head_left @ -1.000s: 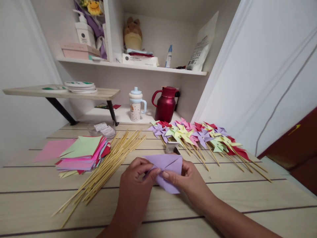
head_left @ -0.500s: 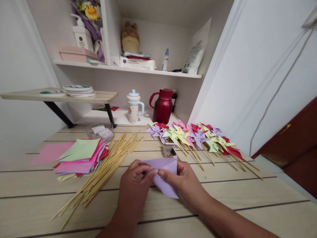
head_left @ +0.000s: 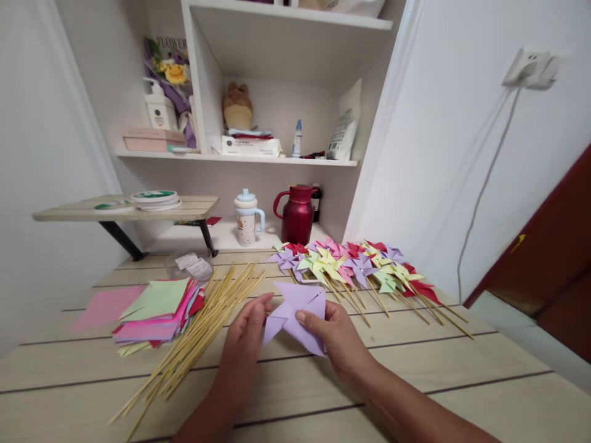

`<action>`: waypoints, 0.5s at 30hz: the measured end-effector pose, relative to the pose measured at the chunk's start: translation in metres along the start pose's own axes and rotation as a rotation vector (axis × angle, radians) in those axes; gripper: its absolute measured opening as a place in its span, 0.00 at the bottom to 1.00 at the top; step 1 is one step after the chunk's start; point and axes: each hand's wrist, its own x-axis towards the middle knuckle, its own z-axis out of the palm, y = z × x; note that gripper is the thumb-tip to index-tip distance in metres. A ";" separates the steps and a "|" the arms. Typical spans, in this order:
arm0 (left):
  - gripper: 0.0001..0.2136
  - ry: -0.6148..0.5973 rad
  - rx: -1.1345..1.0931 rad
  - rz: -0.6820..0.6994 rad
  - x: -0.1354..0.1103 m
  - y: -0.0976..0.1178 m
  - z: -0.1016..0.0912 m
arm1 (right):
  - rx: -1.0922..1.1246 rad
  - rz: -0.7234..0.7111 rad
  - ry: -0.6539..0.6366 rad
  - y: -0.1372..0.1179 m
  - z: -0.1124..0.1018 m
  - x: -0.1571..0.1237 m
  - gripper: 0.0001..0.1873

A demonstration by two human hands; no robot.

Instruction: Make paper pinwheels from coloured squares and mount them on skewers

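Both hands hold a folded purple paper pinwheel [head_left: 294, 314] just above the wooden table [head_left: 415, 369]. My left hand [head_left: 244, 344] grips its left side with the thumb on top. My right hand [head_left: 336, 338] pinches its right side, thumb pressed at the centre. Left of the hands lies a spread of bamboo sticks [head_left: 198, 326]. Beyond them sits a stack of coloured paper squares [head_left: 157, 304]. Behind the held paper lies a row of finished pinwheels on sticks [head_left: 355, 267].
A red jug [head_left: 295, 214] and a spouted cup [head_left: 247, 216] stand at the back under a shelf [head_left: 235, 160] with bottles, boxes and a plush toy. A small wooden side shelf [head_left: 124, 209] carries round plates. A white wall with a socket and cable [head_left: 484, 184] runs along the right.
The view has tilted up, showing more shelf. The hands lifted the purple paper slightly and its folded points now spread out into a pinwheel shape.
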 end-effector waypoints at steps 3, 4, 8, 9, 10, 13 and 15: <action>0.23 0.145 -0.157 -0.010 0.000 0.003 -0.004 | -0.007 -0.059 0.029 -0.008 0.003 0.003 0.16; 0.21 0.207 -0.208 -0.035 0.000 0.004 -0.006 | -0.002 -0.072 0.040 -0.012 0.006 0.005 0.16; 0.07 0.391 -0.320 -0.229 0.001 0.006 -0.009 | 0.028 -0.118 0.053 -0.028 0.025 0.011 0.17; 0.07 0.388 -0.324 -0.266 0.002 0.007 -0.008 | 0.034 -0.140 0.052 -0.033 0.030 0.013 0.17; 0.07 0.361 -0.325 -0.292 0.004 0.008 -0.006 | 0.043 -0.165 0.050 -0.037 0.034 0.015 0.17; 0.07 0.239 -0.342 -0.311 0.011 0.014 0.002 | 0.088 -0.231 0.061 -0.042 0.042 0.020 0.16; 0.06 0.174 -0.354 -0.281 0.018 0.017 0.007 | 0.123 -0.259 0.095 -0.038 0.041 0.023 0.16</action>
